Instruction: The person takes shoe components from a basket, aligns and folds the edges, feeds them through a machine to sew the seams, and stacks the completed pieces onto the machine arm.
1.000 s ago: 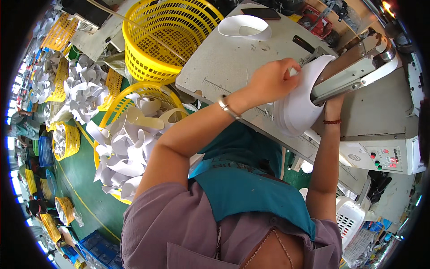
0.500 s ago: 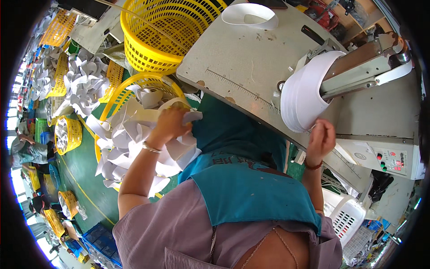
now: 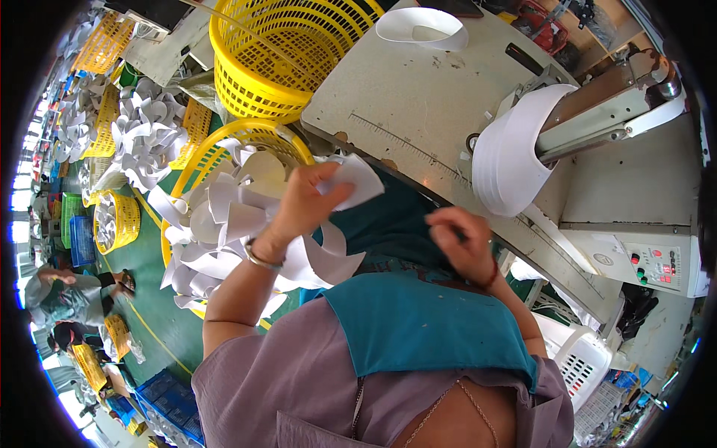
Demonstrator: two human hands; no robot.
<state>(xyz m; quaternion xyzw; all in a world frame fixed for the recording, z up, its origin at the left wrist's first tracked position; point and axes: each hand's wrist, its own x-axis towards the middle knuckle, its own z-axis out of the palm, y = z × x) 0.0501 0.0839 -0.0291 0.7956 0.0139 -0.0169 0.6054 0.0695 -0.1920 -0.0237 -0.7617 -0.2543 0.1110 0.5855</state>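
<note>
The white piece (image 3: 351,179) is in the left hand (image 3: 302,205), lifted above the lap, between the full basket (image 3: 224,149) on the left and the table (image 3: 418,97) on the right. It is a curved strip of white material, and its long axis goes from the fingertips up and to the right, toward the table edge. The left fingers grip it at its lower left end, thumb on top, so most of the piece sticks out past the hand on the right side. The left hand is clearly the nearer one; it already holds the piece.

The left forearm rises from the lower left, the wrist with a bracelet (image 3: 263,257) bent back a little. The right hand (image 3: 463,243) is lower and more to the right, in front of the teal apron (image 3: 426,321), apart from the piece. Its fingers are curled loosely inward, and I cannot tell if they hold something small.

Behind, the machine arm (image 3: 597,119) carries a stack of white bands (image 3: 508,160) just above the table edge. One more white band (image 3: 418,26) lies far on the table, near an empty basket (image 3: 299,52). The full basket holds many similar white pieces
</note>
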